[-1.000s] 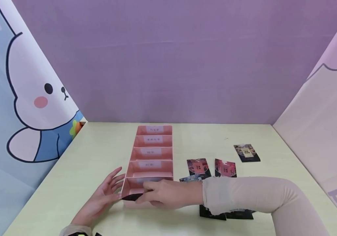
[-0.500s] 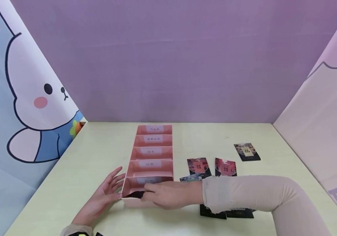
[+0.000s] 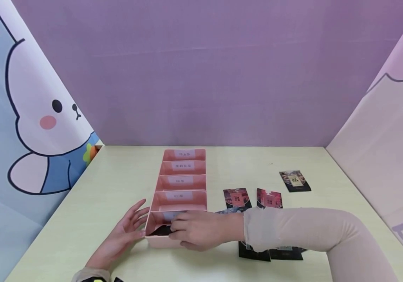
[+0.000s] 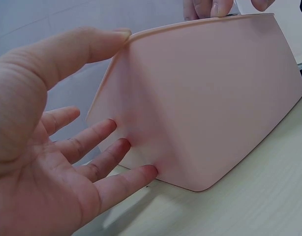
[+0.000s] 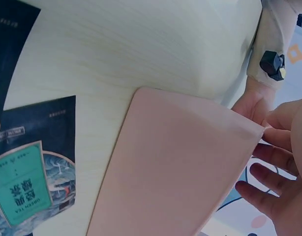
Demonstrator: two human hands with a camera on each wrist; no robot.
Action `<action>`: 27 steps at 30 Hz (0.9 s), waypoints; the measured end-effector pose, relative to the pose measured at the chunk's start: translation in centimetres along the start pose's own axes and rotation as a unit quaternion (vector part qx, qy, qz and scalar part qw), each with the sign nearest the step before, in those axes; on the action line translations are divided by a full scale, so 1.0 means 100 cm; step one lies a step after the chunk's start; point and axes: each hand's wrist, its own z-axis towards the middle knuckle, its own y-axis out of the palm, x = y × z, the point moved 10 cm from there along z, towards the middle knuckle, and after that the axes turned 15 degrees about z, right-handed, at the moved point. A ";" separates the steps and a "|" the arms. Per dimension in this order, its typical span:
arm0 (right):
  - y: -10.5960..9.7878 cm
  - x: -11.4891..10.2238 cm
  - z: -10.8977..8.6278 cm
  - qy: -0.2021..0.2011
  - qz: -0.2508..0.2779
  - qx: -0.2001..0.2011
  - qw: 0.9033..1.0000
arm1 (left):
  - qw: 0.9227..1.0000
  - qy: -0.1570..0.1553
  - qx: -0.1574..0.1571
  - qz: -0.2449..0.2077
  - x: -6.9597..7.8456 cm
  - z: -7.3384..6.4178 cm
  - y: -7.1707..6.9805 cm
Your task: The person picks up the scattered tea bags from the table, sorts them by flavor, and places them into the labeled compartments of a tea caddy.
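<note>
A long pink divided box (image 3: 173,242) stands on the table, its compartments bearing white labels. In the nearest compartment lies a black tea sachet (image 3: 160,230), partly hidden by my right hand (image 3: 201,230). The right hand reaches over the near rim, fingertips at the sachet. In the right wrist view its fingers (image 5: 266,178) are spread apart, with nothing visibly pinched. My left hand (image 3: 121,233) rests at the box's near left corner. In the left wrist view its thumb touches the rim of the box (image 4: 200,98), while its fairly straight fingers (image 4: 126,186) lie against the side wall.
Right of the box lie several flat tea sachets: one with a red label (image 3: 237,197), another pink-red one (image 3: 269,198), and a lone one (image 3: 295,181) farther back. Green-labelled sachet (image 5: 30,172) lies beside the box. A purple backdrop (image 3: 208,78) rises behind the table.
The black sachet has gone down from the near rim into the nearest compartment, and the right hand's fingers have loosened from it. The left hand stays at the corner.
</note>
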 end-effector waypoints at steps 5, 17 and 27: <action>0.000 0.000 -0.001 0.009 -0.035 -0.016 0.999 | 0.999 0.035 -0.003 -0.002 0.004 -0.001 0.000; -0.004 0.008 -0.013 0.019 -0.113 -0.040 0.993 | 1.000 0.001 0.006 0.001 0.000 -0.001 -0.001; -0.022 0.031 -0.038 0.015 -0.145 -0.038 0.989 | 1.000 -0.024 0.010 0.002 -0.002 0.001 -0.001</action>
